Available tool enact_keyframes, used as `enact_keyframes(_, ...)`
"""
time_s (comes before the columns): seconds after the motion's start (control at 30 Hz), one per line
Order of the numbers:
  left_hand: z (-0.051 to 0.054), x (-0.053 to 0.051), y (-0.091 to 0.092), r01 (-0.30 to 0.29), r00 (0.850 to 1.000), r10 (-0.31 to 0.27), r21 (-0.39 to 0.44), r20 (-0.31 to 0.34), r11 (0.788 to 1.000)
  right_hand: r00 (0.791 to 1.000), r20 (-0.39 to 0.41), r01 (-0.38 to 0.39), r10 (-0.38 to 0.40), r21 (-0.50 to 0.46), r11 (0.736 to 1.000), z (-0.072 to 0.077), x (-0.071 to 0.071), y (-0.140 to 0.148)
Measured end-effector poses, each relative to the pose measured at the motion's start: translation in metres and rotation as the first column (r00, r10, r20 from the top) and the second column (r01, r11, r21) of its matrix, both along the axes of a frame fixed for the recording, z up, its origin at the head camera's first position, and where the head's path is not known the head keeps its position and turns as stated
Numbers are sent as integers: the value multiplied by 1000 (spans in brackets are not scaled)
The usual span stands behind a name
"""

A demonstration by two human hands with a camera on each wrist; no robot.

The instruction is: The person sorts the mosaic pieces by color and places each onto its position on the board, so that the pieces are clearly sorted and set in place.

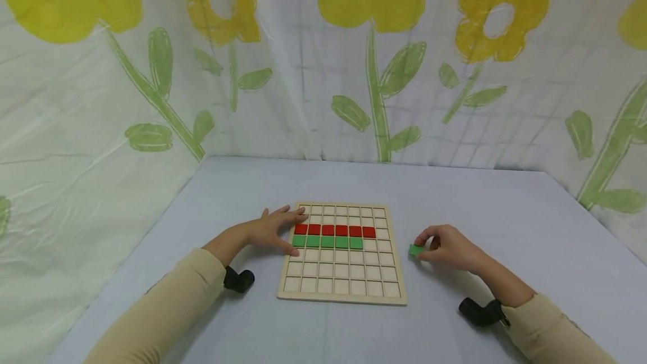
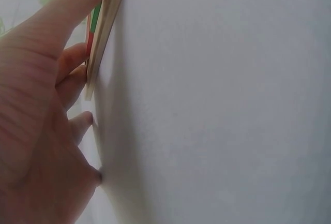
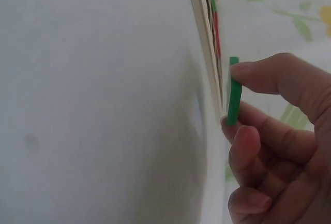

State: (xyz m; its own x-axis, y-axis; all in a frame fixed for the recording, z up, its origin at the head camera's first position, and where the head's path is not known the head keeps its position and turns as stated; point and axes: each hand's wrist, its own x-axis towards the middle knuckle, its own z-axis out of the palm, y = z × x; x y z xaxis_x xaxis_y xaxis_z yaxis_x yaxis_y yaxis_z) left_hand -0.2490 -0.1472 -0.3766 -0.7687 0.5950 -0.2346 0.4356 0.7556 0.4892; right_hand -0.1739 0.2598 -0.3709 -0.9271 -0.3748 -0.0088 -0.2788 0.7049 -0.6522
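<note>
A wooden grid board (image 1: 342, 299) lies flat on the table, its square cells in rows. Red tiles (image 1: 328, 230) fill most of one row, and green tiles (image 1: 327, 242) sit in the row just nearer to me. My left hand (image 1: 270, 230) rests at the board's left edge with fingers spread, thumb and fingertips touching the frame. To the right of the board, my right hand (image 1: 450, 249) pinches a single green tile (image 3: 234, 92) between thumb and fingers, a little off the board's edge. The left wrist view shows the left thumb (image 2: 77, 6) against the board's side.
A pale cloth-covered table (image 1: 242, 330) surrounds the board. Behind it hangs a white curtain (image 1: 293, 100) printed with yellow flowers. Black wrist devices show at the left wrist (image 1: 239, 280) and the right wrist (image 1: 480, 312).
</note>
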Motion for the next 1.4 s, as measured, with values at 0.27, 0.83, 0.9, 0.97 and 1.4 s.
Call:
enact_keyframes(0.27, 2, 2, 1, -6, 1000, 6, 11, 4, 1000, 999, -22, -33, 33, 4, 999, 11, -11, -12)
enact_keyframes(0.83, 1, 2, -1, -19, 1000, 19, 13, 9, 1000, 997, -14, -78, 78, -28, 997, 16, -30, -47)
enact_keyframes(0.9, 0, 2, -1, -19, 1000, 19, 11, 9, 1000, 996, -8, -92, 91, -40, 995, 16, -32, -52)
enact_keyframes(0.97, 0, 2, -1, -19, 1000, 19, 9, 6, 1000, 994, -8, -106, 106, -53, 993, 15, -33, -58)
enact_keyframes(1.4, 2, 2, -2, 2, 1000, -2, 28, 2, 1000, 986, -22, -169, 168, -95, 981, 12, -41, -80)
